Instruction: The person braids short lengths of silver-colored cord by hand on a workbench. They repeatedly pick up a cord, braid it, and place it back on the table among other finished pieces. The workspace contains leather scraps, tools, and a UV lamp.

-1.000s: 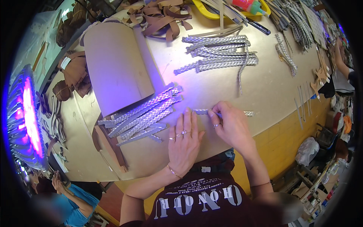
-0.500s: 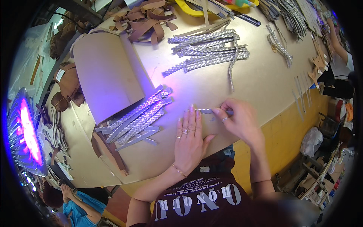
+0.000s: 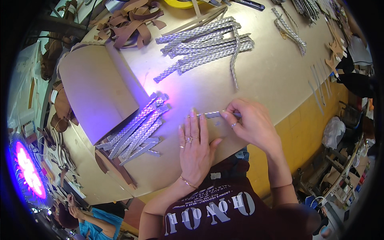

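A narrow silver braided strip (image 3: 212, 115) lies across the tabletop close to the near edge. My left hand (image 3: 196, 146) rests flat with its fingers stretched out, the fingertips over the strip's left part and hiding that end. Thumb and forefinger of my right hand (image 3: 250, 124) pinch the strip farther right, and a short piece shows beyond the pinch. Left of my left hand is a pile of silver braided straps (image 3: 140, 126). A larger bunch of the same braided straps (image 3: 208, 46) lies farther back.
A curved tan sheet (image 3: 98, 88) covers part of the left pile. Brown strips (image 3: 128, 24) lie tangled behind it. Thin grey strips (image 3: 318, 86) lie near the table's right edge. A lit lamp (image 3: 30, 170) glows at far left; a person in blue (image 3: 100, 222) is at lower left.
The whole view has shifted, so the table items sit farther left and higher. My left hand has slid a little left, and more of the strip shows between my hands.
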`<state>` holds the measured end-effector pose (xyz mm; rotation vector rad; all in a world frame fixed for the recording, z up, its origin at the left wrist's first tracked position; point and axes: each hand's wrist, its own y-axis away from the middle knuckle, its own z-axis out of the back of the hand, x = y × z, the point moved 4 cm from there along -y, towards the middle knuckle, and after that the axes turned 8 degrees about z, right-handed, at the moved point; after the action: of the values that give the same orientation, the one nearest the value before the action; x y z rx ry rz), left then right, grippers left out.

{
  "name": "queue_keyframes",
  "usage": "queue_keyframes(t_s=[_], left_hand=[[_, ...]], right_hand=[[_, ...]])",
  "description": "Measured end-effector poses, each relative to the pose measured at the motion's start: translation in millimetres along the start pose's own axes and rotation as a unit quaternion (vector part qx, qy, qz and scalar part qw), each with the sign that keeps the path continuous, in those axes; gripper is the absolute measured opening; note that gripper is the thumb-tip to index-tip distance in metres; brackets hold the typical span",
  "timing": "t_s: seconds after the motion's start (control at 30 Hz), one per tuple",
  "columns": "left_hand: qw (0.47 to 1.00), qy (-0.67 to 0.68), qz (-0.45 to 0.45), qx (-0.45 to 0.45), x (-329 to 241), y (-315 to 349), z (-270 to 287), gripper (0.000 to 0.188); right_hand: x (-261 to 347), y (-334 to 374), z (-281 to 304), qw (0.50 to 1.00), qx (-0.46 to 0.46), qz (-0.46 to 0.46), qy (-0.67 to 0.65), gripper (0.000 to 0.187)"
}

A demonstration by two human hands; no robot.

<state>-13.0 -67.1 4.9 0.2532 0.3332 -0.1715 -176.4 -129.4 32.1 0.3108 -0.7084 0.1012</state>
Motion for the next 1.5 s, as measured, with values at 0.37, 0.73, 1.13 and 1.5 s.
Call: queue_keyframes(t_s=[0.37, 0.73, 1.13, 1.5], left_hand=[[0.995, -0.1, -0.007, -0.023, -19, -3, -5, 0.077], [0.998, -0.053, 0.01, 0.02, -16, -1, -3, 0.073], [0.998, -0.034, 0.041, 0.036, -21, -2, 2, 0.074], [0.994, -0.109, 0.023, 0.018, -30, -8, 2, 0.073]], right_hand=[[-2, 1, 2, 0.999, -0.011, -0.03, 0.017, 0.024], [-12, 15, 17, 0.999, -0.02, 0.0, -0.038, 0.025], [-16, 16, 12, 0.992, -0.08, -0.057, -0.082, 0.022], [-12, 17, 6, 0.992, -0.124, -0.021, 0.026, 0.02]])
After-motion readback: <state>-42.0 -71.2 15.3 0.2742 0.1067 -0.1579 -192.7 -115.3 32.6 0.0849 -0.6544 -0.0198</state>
